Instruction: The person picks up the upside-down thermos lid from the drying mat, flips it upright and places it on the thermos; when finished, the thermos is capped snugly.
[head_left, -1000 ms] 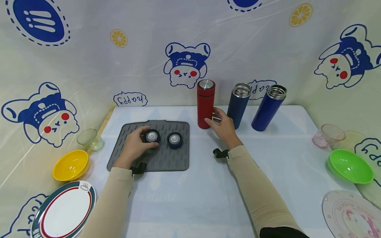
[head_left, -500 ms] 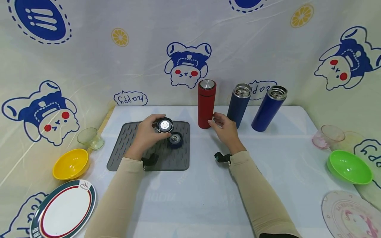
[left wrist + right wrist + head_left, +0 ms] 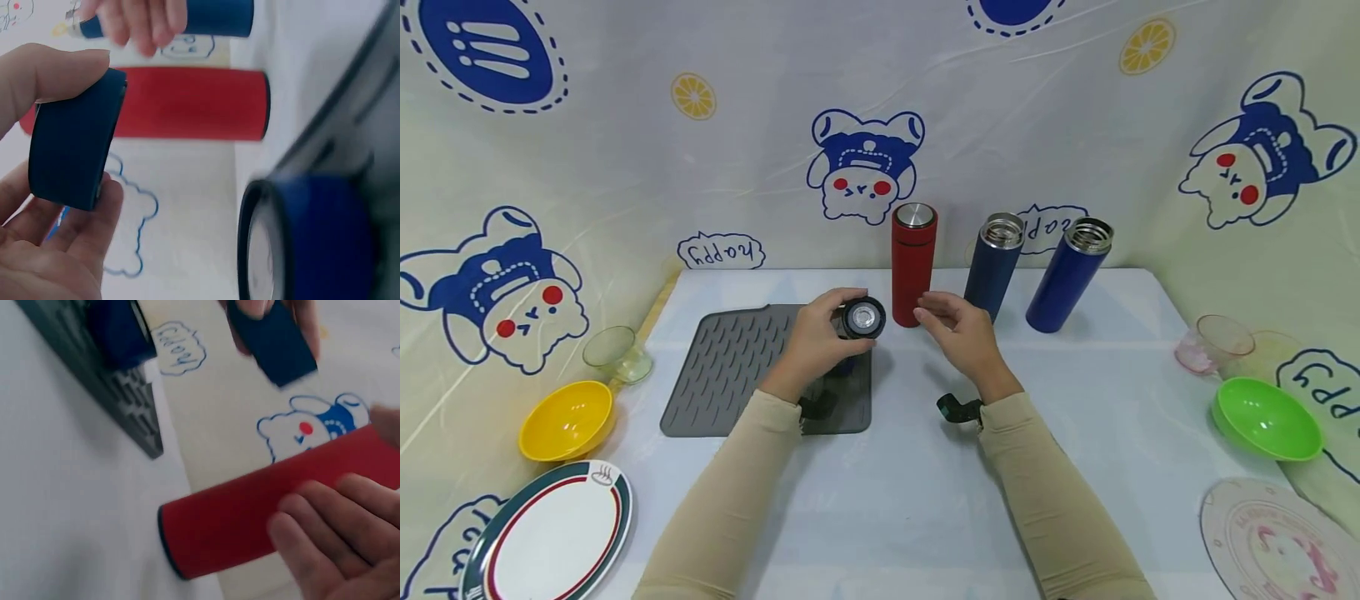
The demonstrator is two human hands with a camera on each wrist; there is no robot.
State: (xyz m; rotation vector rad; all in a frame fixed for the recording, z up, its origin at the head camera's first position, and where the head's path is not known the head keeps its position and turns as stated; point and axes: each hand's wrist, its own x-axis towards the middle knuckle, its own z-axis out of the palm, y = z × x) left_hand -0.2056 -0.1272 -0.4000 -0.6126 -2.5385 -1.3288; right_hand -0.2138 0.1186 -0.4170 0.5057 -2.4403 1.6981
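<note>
My left hand pinches a dark blue bottle lid between thumb and fingers, raised over the mat's right side. A second blue lid stays on the grey drying mat, mostly hidden by the left hand in the head view. My right hand hovers near the lower part of a red thermos bottle, its fingers loosely bent and holding nothing. The red bottle stands upright with its steel-topped lid on. To its right are a lidless navy bottle and a lidless brighter blue bottle.
On the left are a greenish glass, a yellow bowl and a dark-rimmed white plate. Along the right side sit a pink glass, a green bowl and a pale plate.
My left hand has lifted one lid off the mat and carried it rightward, towards the red bottle. The right hand has shifted slightly but stays beside the red bottle.
</note>
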